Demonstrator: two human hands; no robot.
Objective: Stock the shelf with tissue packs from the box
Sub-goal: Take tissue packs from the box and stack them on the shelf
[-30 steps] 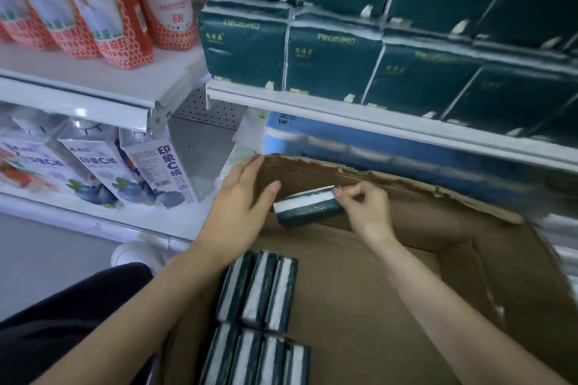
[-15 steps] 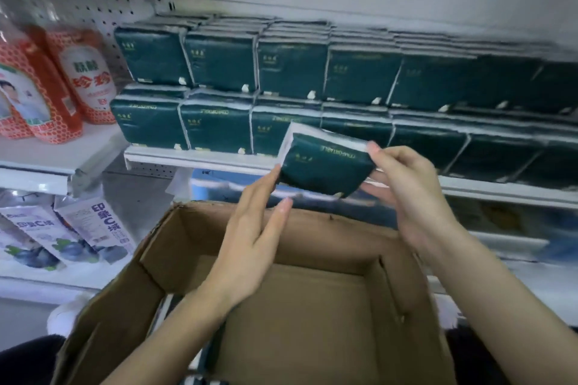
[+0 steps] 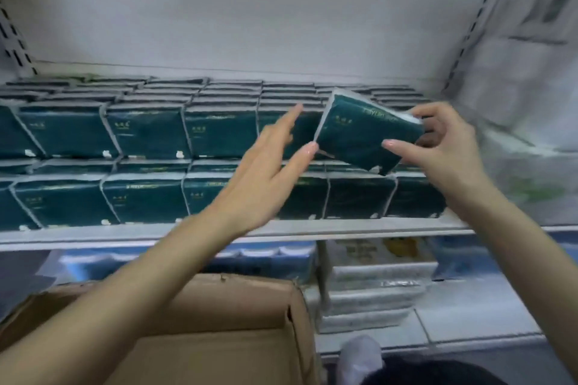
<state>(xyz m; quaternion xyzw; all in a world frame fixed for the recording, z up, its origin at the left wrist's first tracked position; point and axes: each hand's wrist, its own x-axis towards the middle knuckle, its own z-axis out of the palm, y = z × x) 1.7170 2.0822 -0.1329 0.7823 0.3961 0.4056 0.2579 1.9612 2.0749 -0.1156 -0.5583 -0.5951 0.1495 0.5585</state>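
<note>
Gripping the tissue pack [image 3: 359, 137], the right hand [image 3: 444, 147] curls; left hand [image 3: 266, 175] spreads.

A row of blue-wrapped packs [image 3: 272, 259] lies low down, just left of a stack of white speckled packs [image 3: 375, 290]. Pale plastic-wrapped bundles [image 3: 525, 78] stand far right.

A single wide-angle, head-worn view looks forward from close to the white metal shelf [image 3: 344, 228] of dark green tissue packs [image 3: 144, 197]. The brown cardboard box [image 3: 234, 306] fills the near left corner.
</note>
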